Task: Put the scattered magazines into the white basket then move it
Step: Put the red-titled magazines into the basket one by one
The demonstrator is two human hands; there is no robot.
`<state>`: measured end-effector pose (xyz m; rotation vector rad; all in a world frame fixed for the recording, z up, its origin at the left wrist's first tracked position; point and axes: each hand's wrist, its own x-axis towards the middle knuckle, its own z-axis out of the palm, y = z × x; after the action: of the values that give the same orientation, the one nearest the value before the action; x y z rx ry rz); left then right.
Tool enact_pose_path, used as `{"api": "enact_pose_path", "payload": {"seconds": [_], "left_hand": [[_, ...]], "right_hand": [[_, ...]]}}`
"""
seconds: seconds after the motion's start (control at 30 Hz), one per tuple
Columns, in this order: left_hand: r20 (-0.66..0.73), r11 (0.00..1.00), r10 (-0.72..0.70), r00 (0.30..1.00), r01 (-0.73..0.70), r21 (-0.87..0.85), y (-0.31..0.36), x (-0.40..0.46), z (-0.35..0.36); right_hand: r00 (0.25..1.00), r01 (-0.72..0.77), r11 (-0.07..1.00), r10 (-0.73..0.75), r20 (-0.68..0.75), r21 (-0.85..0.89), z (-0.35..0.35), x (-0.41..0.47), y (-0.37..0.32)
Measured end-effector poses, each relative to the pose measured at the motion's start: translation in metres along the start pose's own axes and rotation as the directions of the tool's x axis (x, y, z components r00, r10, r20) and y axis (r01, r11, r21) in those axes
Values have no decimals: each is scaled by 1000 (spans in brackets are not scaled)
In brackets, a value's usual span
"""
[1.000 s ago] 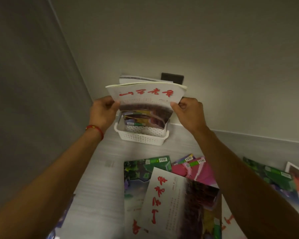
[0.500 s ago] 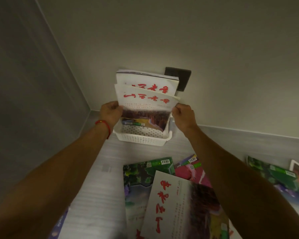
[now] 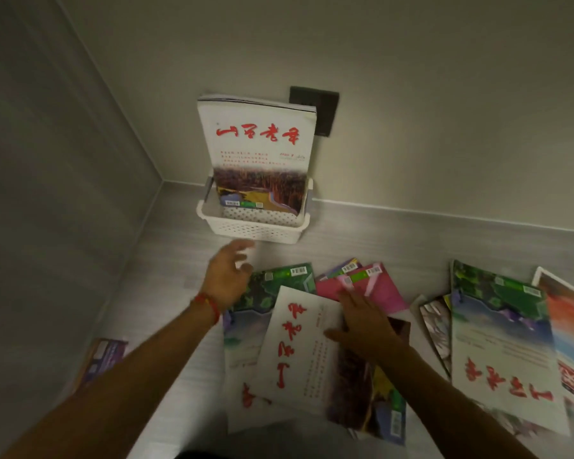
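Observation:
The white perforated basket (image 3: 256,226) sits on the floor against the far wall. Magazines stand upright in it; the front one (image 3: 257,150) is white with red characters and leans on the wall. Loose magazines lie on the floor nearer me: a white one with red characters (image 3: 299,352), a green one (image 3: 279,279) under it, a pink one (image 3: 375,283). My left hand (image 3: 227,276) hovers open above the green magazine, just in front of the basket. My right hand (image 3: 365,323) rests flat, fingers spread, on the white floor magazine.
More magazines lie to the right: a green and white one (image 3: 501,342), an orange one (image 3: 570,326), a small stack (image 3: 434,323). A purple magazine (image 3: 103,359) lies at the left wall. A dark wall plate (image 3: 315,107) sits behind the basket.
Both hands let go of the white magazine, which now stands in the basket. They drew back toward me; the right hand came down onto the white magazine on the floor.

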<state>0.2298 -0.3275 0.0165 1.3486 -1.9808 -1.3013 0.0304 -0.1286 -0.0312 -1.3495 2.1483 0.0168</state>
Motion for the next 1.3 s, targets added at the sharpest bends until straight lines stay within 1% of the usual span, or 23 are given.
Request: {"api": "enact_pose_path", "payload": {"seconds": [0.07,0.13,0.23,0.3,0.43,0.5,0.53,0.6,0.63,0.7,0.77,0.8,0.83,0.87,0.9,0.93,0.97,1.0,1.07,1.13,1.2,1.3], "left_hand": [[40,993,-7,999,2,116,-11,-42,23],[70,976,-33,997,17,218,-22,-77,41],[139,947,-149,979,101,304,-42,-120,60],[147,927,-211,967,150,343,-51,-141,69],[85,919,-144,986,101,382,-53,-168,79],[54,920,-116,992,87,383,-51,-176,82],[51,917,-116,992,87,389,-50,-179,82],[55,911,-150,987,117,395,-47,-181,83],[48,915,-159,986,129,383,-45,-182,84],[-3,937,-160,987,153,314,-40,-182,87],[-71,955,-188,980,199,221,-33,-182,91],[-85,956,-229,970,240,166,-28,-181,92],[-63,950,-300,952,304,71,-23,-179,92],[-1,923,-381,924,381,-61,-17,-177,92],[89,871,-440,894,449,-199,-11,-175,92],[174,818,-452,875,485,-310,-3,-173,92],[211,801,-412,886,463,-379,5,-172,90],[197,823,-345,918,396,-406,13,-171,87],[119,877,-207,971,238,-417,28,-164,76],[36,913,-147,988,150,-379,40,-149,57],[-23,942,-84,996,71,-327,50,-130,33],[-92,962,35,995,-59,-268,58,-98,-7]], "right_hand": [[999,6,997,-8,-34,-76,17,-7,5],[995,-6,995,-3,-95,-96,25,-8,4],[993,-77,990,66,-96,-115,25,-6,-1],[989,-125,987,117,-87,-98,25,-7,1],[975,-219,973,221,-28,69,31,-17,14],[967,-242,959,250,-39,146,34,-26,19],[967,-231,953,247,-63,195,35,-31,22],[979,-139,946,176,-103,292,33,-41,31],[986,-83,929,128,-104,361,30,-47,36],[994,20,855,38,-101,518,20,-59,45],[989,105,777,-16,-147,621,8,-70,53],[982,140,738,-21,-185,660,1,-74,55],[975,172,695,-16,-223,699,-6,-77,58],[967,198,647,-4,-256,736,-13,-78,60],[959,220,602,9,-282,768,-20,-78,61],[952,241,563,20,-304,791,-28,-77,61],[947,259,526,27,-320,810,-35,-75,60],[943,276,493,28,-332,825,-41,-73,58],[938,298,466,22,-347,833,-47,-67,52],[940,300,474,2,-342,828,-52,-58,42],[930,317,523,-6,-368,791,-62,-48,28],[863,389,648,-7,-506,654,-92,-34,0]]}}
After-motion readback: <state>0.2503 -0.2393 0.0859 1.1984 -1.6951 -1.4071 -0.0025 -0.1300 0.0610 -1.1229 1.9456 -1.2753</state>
